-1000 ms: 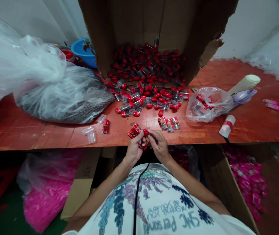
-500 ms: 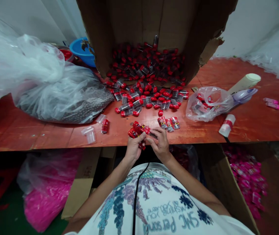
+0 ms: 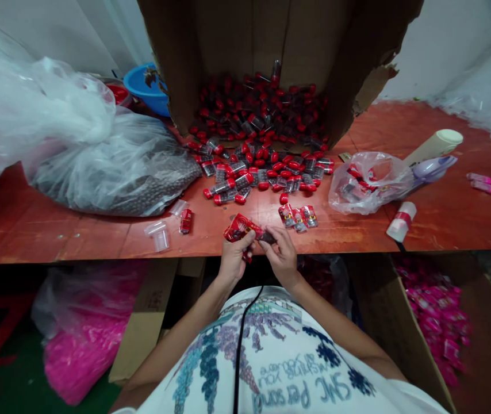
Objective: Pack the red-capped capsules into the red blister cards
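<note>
My left hand (image 3: 235, 254) is closed around several small red printed packets (image 3: 240, 226), just above the table's front edge. At their right end, my right hand (image 3: 283, 253) pinches a dark, clear-sided tube (image 3: 265, 234) that meets a packet; whether it sits inside the packet I cannot tell. Just beyond my right hand lie several filled red packets (image 3: 298, 217). Farther back is a pile of clear tubes with red caps (image 3: 267, 172), holding dark beads. Left of my hands are a small red roll (image 3: 185, 221) and empty clear tubes (image 3: 159, 234).
A torn cardboard box (image 3: 357, 69) lies open at the back, spilling capped tubes. A plastic bag of dark beads (image 3: 129, 178) fills the left. On the right are a clear bag of packets (image 3: 357, 187) and a white roll (image 3: 401, 223). Pink packets (image 3: 439, 316) fill a box below.
The packets in my left hand have shifted and tilted, with one now showing a broader printed face. My right hand stays close at their right end.
</note>
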Action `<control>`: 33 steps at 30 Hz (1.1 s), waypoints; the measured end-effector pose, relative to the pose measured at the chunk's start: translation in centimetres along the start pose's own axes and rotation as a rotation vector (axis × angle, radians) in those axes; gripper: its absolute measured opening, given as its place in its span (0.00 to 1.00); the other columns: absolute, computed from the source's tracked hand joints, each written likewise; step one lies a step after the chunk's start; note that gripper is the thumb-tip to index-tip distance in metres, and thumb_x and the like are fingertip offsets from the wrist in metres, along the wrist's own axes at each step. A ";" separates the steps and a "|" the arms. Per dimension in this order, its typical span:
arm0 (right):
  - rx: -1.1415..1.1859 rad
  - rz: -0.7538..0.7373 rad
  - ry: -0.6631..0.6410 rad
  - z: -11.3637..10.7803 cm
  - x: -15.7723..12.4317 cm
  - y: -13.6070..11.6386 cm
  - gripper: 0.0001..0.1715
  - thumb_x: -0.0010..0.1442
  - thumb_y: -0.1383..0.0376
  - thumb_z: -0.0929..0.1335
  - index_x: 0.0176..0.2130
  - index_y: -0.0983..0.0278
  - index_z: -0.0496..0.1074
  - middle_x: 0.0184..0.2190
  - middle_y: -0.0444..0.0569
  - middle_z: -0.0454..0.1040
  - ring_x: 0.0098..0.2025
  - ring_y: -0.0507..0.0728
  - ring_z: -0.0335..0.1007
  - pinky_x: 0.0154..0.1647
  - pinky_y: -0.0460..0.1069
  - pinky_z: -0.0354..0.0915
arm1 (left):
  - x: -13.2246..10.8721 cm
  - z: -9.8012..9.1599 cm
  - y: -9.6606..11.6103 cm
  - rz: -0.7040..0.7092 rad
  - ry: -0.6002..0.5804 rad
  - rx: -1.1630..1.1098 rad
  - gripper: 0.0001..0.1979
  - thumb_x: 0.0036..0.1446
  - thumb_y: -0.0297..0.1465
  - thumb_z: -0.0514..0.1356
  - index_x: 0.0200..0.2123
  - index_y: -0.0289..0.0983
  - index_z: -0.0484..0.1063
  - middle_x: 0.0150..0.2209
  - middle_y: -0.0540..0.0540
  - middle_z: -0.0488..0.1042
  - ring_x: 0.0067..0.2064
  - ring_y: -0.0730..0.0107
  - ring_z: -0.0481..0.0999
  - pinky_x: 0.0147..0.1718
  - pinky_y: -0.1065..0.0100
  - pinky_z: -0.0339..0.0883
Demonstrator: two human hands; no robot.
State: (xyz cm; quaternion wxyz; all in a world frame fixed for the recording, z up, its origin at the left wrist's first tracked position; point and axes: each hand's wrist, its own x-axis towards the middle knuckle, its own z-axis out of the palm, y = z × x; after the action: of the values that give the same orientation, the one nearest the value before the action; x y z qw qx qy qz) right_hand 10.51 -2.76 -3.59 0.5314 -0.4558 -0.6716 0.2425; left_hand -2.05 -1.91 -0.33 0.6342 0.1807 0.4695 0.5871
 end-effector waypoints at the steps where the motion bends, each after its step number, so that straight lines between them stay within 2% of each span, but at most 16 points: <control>1: 0.044 0.055 -0.004 0.0 0.0 -0.1 0.22 0.60 0.66 0.66 0.55 0.55 0.66 0.47 0.51 0.69 0.50 0.58 0.67 0.53 0.55 0.65 | 0.1 -0.1 0.0 0.017 -0.011 0.014 0.15 0.38 0.34 0.71 0.28 0.33 0.72 0.20 0.53 0.69 0.18 0.81 0.64 0.12 0.79 0.51; 4: 0.212 0.253 -0.017 0.2 0.2 -0.5 0.19 0.59 0.62 0.68 0.50 0.58 0.71 0.43 0.49 0.71 0.46 0.56 0.69 0.48 0.53 0.68 | 0.4 -0.6 -0.2 0.070 -0.039 0.061 0.13 0.41 0.34 0.70 0.26 0.33 0.71 0.19 0.53 0.69 0.18 0.81 0.64 0.13 0.78 0.52; 8: 0.481 0.505 -0.038 0.3 0.5 -0.9 0.21 0.55 0.59 0.70 0.49 0.58 0.71 0.41 0.47 0.71 0.33 0.52 0.71 0.33 0.49 0.73 | 0.6 -0.9 -0.3 0.098 -0.033 0.123 0.12 0.41 0.33 0.70 0.24 0.33 0.71 0.18 0.53 0.68 0.18 0.80 0.64 0.13 0.77 0.52; 13: 0.679 0.647 -0.046 0.5 0.6 -1.3 0.22 0.53 0.59 0.72 0.47 0.59 0.71 0.35 0.44 0.74 0.29 0.51 0.72 0.28 0.47 0.73 | 0.5 -1.1 0.5 0.057 -0.096 0.127 0.12 0.40 0.32 0.70 0.27 0.33 0.73 0.20 0.52 0.69 0.18 0.81 0.63 0.13 0.78 0.52; 16: 0.678 0.653 -0.082 0.5 0.7 -1.2 0.21 0.54 0.60 0.71 0.48 0.60 0.70 0.33 0.44 0.75 0.28 0.52 0.72 0.27 0.48 0.73 | 0.4 -1.0 0.9 0.024 -0.125 0.104 0.18 0.39 0.32 0.70 0.36 0.35 0.75 0.21 0.52 0.70 0.19 0.80 0.64 0.14 0.78 0.54; 19: 0.512 0.490 -0.053 0.4 0.7 -1.0 0.18 0.55 0.62 0.70 0.47 0.59 0.71 0.39 0.46 0.74 0.37 0.54 0.72 0.38 0.51 0.72 | 0.2 -0.8 0.7 0.026 -0.101 0.102 0.22 0.39 0.32 0.70 0.41 0.35 0.74 0.22 0.52 0.70 0.19 0.80 0.65 0.14 0.78 0.54; 21: 0.346 0.332 -0.002 0.3 0.7 -0.9 0.15 0.56 0.64 0.69 0.46 0.58 0.73 0.41 0.47 0.72 0.44 0.55 0.70 0.47 0.52 0.68 | 0.2 -0.6 0.2 0.035 -0.071 0.091 0.21 0.39 0.32 0.70 0.40 0.35 0.74 0.24 0.51 0.72 0.19 0.80 0.65 0.13 0.78 0.53; 24: 0.207 0.219 0.018 0.2 0.7 -0.8 0.15 0.58 0.65 0.68 0.46 0.57 0.73 0.41 0.48 0.71 0.46 0.56 0.68 0.49 0.53 0.66 | 0.2 -0.3 -0.5 0.057 -0.052 0.072 0.15 0.39 0.32 0.70 0.31 0.33 0.73 0.24 0.51 0.71 0.19 0.80 0.65 0.14 0.77 0.55; 26: 0.207 0.246 0.015 0.3 0.6 -0.8 0.15 0.57 0.64 0.68 0.47 0.58 0.72 0.42 0.49 0.71 0.46 0.56 0.68 0.50 0.53 0.66 | 0.3 -0.2 -0.7 0.069 -0.031 0.061 0.12 0.38 0.31 0.70 0.25 0.33 0.71 0.21 0.53 0.69 0.19 0.80 0.63 0.15 0.77 0.55; 28: 0.283 0.343 0.009 0.4 0.5 -0.8 0.16 0.57 0.62 0.69 0.47 0.59 0.72 0.42 0.49 0.72 0.44 0.56 0.70 0.47 0.52 0.68 | 0.3 -0.2 -0.8 0.069 0.007 0.054 0.13 0.36 0.30 0.71 0.22 0.33 0.70 0.18 0.54 0.67 0.18 0.81 0.62 0.15 0.77 0.53; 30: 0.433 0.480 -0.019 0.6 0.5 -0.9 0.18 0.56 0.60 0.70 0.47 0.59 0.71 0.40 0.47 0.73 0.38 0.55 0.72 0.40 0.51 0.72 | 0.4 -0.3 -0.7 0.059 0.022 0.055 0.13 0.35 0.30 0.71 0.21 0.33 0.69 0.17 0.54 0.66 0.17 0.81 0.61 0.14 0.77 0.52; 33: 0.643 0.643 -0.060 0.7 0.5 -0.9 0.21 0.54 0.58 0.70 0.47 0.60 0.69 0.35 0.44 0.74 0.30 0.53 0.73 0.29 0.48 0.73 | 0.5 -0.5 -0.4 0.039 -0.015 0.070 0.13 0.36 0.30 0.71 0.21 0.33 0.70 0.18 0.54 0.66 0.17 0.82 0.61 0.15 0.77 0.52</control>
State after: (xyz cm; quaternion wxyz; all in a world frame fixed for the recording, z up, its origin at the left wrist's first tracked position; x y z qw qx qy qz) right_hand 9.48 -2.65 -2.82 0.5242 -0.4457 -0.4016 0.6044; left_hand -2.27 -1.77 -1.08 0.6195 0.2163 0.4811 0.5814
